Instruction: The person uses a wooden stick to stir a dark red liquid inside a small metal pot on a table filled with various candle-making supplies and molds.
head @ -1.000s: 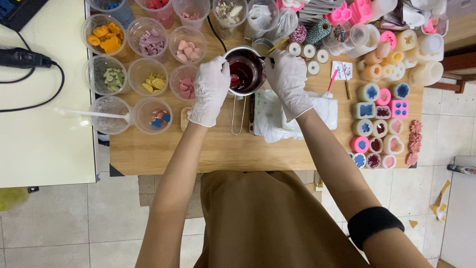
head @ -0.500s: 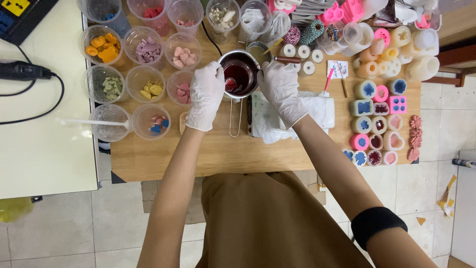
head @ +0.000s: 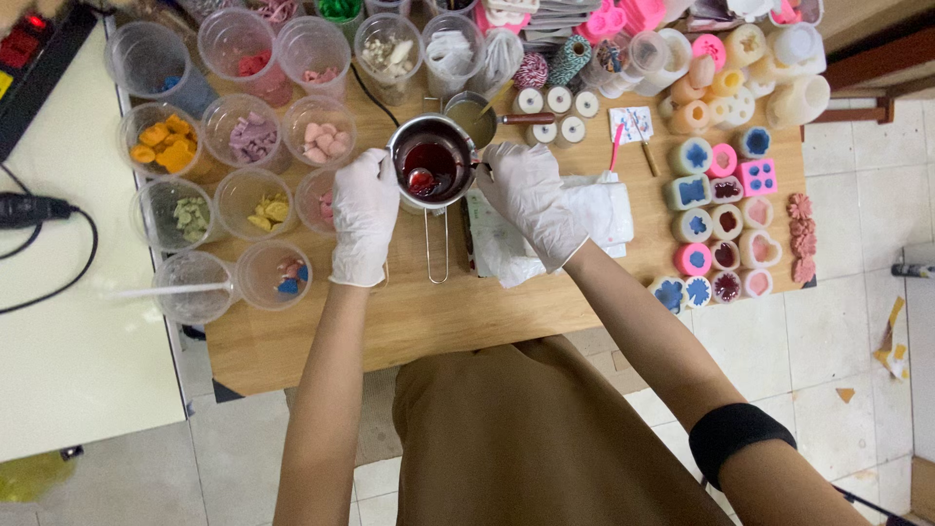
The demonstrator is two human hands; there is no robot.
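Observation:
A small steel pot (head: 432,161) of dark red liquid stands on the wooden table (head: 429,312), its wire handle (head: 437,244) pointing toward me. My left hand (head: 362,214), in a white glove, rests against the pot's left rim. My gloved right hand (head: 524,195) is at the pot's right rim and holds a thin tool whose end, with a small red lump (head: 420,179), dips into the liquid. Under my right hand lies a crumpled white cloth (head: 596,212).
Clear plastic cups (head: 245,136) of coloured wax pieces fill the table's left part. Small filled moulds (head: 719,226) in pink, blue and white stand at the right. A second small pot (head: 472,115), wick rolls and twine spools sit behind. A white table (head: 58,321) with cables lies left.
The view has shifted, so everything sits further left and lower. Both hands stay at the pot; the red lump on the tool has moved within the liquid.

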